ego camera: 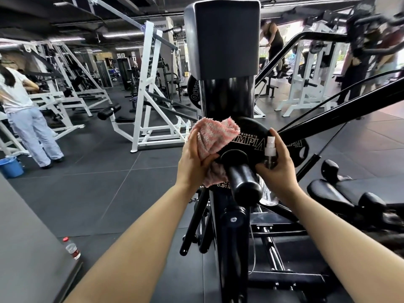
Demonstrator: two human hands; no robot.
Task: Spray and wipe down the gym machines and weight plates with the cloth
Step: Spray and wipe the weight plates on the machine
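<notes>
Cloth on the plate, bottle held beside it

Cloth (pixel 213 138), pink and bunched, lay pressed against the left face of the black weight plate (pixel 251 136), which sat on the black sleeve (pixel 242 178) of the dark machine (pixel 225 62). The left hand (pixel 192 158) held the cloth to the plate, its fingers (pixel 192 138) curled round the folds and the thumb tucked under near the sleeve. Right of the sleeve, the right hand (pixel 282 165) gripped a small clear spray bottle (pixel 270 154) against the plate, one fingertip up by the white nozzle. Behind the plate rose the machine's upright pad. Right of the machine lay black padded rollers (pixel 341 193). Left of it, on the dark floor (pixel 105 189), stood a small red-capped bottle (pixel 72 248); farther left were white frames (pixel 148 95), a blue bucket (pixel 11 166) and a person in a white top (pixel 15 90).
</notes>
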